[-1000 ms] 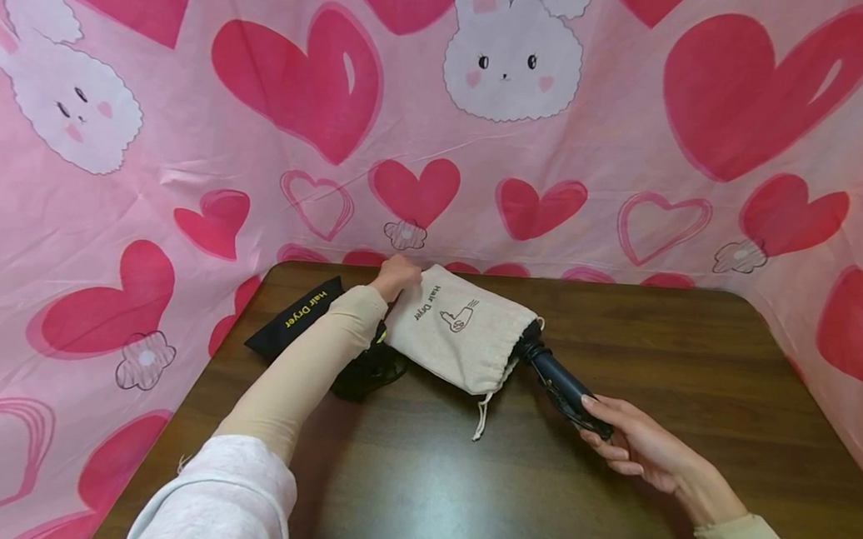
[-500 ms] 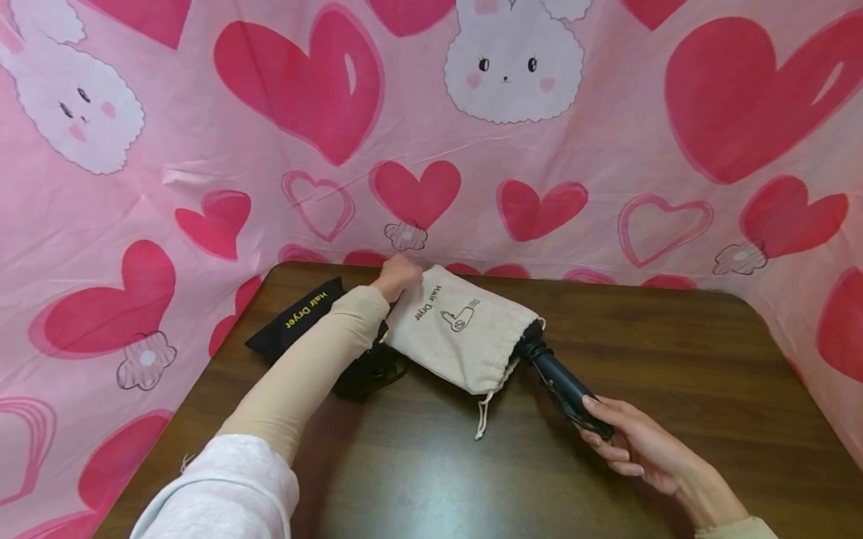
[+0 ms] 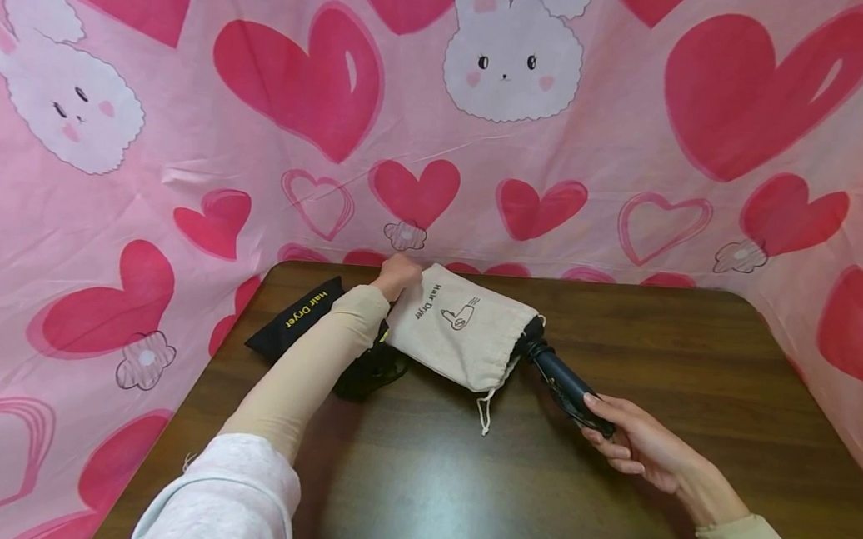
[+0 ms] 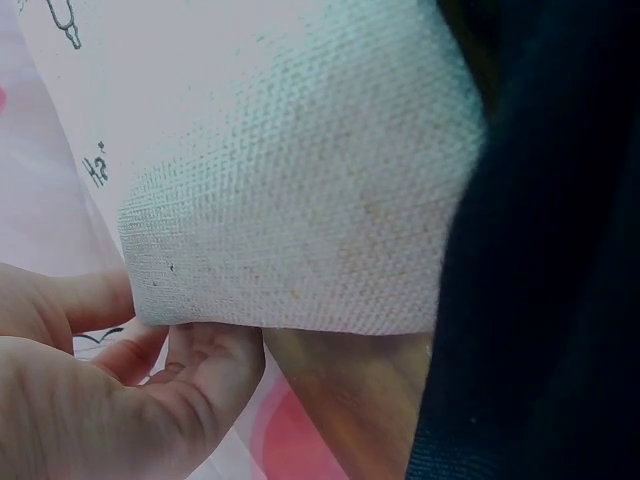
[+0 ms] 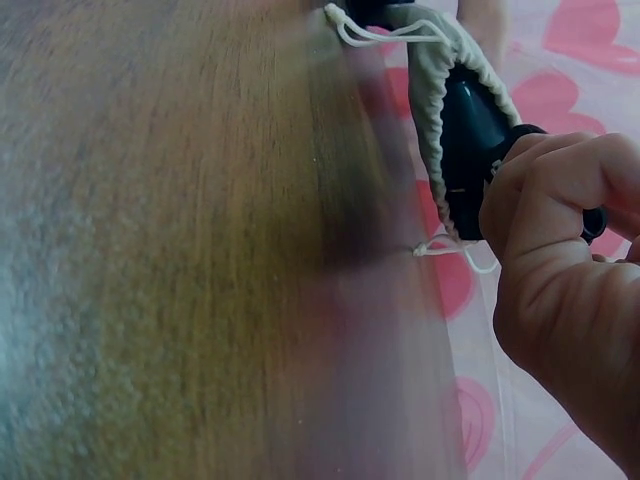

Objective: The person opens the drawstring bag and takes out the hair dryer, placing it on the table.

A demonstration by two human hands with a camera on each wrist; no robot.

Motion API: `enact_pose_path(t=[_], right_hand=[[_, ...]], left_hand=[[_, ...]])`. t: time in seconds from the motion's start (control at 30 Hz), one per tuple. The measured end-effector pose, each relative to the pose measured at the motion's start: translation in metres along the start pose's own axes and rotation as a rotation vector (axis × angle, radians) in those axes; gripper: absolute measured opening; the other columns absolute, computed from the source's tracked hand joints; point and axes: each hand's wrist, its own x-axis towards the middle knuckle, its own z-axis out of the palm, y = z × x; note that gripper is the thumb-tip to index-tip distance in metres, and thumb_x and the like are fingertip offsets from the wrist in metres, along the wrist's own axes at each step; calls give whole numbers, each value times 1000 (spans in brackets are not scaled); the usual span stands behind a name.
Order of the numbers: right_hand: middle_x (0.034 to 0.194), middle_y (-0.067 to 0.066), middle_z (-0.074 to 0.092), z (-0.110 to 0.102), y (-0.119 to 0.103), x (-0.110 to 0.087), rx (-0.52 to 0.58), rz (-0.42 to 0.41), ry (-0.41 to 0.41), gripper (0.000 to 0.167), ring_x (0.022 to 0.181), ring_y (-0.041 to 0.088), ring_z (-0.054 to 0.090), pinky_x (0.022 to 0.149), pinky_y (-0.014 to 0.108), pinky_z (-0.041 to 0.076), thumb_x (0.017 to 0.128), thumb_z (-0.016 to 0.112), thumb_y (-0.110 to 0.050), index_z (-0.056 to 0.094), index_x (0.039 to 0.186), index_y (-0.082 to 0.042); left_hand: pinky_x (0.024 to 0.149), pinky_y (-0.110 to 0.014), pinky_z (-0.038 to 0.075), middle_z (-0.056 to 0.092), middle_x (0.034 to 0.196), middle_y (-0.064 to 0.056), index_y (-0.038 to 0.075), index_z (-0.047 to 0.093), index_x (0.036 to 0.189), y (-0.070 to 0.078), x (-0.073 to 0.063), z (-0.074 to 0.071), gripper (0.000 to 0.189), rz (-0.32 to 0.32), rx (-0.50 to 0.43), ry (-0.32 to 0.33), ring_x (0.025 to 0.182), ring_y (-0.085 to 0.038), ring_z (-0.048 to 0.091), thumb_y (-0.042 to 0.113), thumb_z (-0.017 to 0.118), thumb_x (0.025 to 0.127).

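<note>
A cream drawstring bag printed "Hair Dryer" is held at the middle back of the table. My left hand pinches its closed far-left corner; the left wrist view has the fingers curled at that corner. My right hand grips the dark handle of a hair dryer, thumb on top and fingers beneath. The dryer's head sits inside the bag's mouth, mostly hidden by cloth. In the right wrist view, the gathered opening surrounds a dark glossy part of the dryer.
A black pouch with yellow "Hair Dryer" lettering lies left of the bag, partly behind my left forearm. Near it is a black bundle, perhaps a cord. The wooden table meets a pink heart-patterned cloth at the back.
The hanging drawstring end has swung slightly to the right and up. Both hands, the bag and the dryer have barely moved.
</note>
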Motion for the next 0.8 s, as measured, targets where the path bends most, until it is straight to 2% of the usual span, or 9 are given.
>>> enact_pose_path(t=[0.17, 0.43, 0.63, 0.8], right_hand=[[91, -1, 56, 1, 1, 0, 11, -6, -1, 38, 59, 8, 34, 47, 15, 38, 119, 25, -28, 45, 131, 1], [91, 0, 56, 2, 2, -2, 18, -8, 16, 38, 59, 9, 33, 47, 15, 39, 119, 25, -29, 42, 135, 1], [93, 0, 56, 3, 3, -3, 24, -8, 21, 39, 60, 9, 32, 47, 15, 39, 119, 26, -29, 42, 136, 1], [93, 0, 57, 4, 4, -3, 35, -20, 5, 39, 60, 10, 31, 48, 15, 38, 119, 24, -28, 43, 136, 1]], left_hand=[[109, -42, 46, 59, 140, -25, -9, 68, 109, -2, 1, -1, 26, -7, 4, -8, 131, -39, 52, 7, 56, 91], [108, -44, 47, 57, 142, -25, -9, 68, 119, -6, 4, 1, 32, -28, -58, -13, 131, -39, 51, 7, 58, 93], [107, -44, 48, 58, 140, -24, -8, 68, 118, -7, 4, 0, 32, -24, -24, -10, 130, -39, 52, 8, 57, 93], [107, -43, 47, 59, 139, -24, -8, 68, 114, -7, 2, -1, 29, -15, -40, -15, 130, -38, 52, 7, 56, 93]])
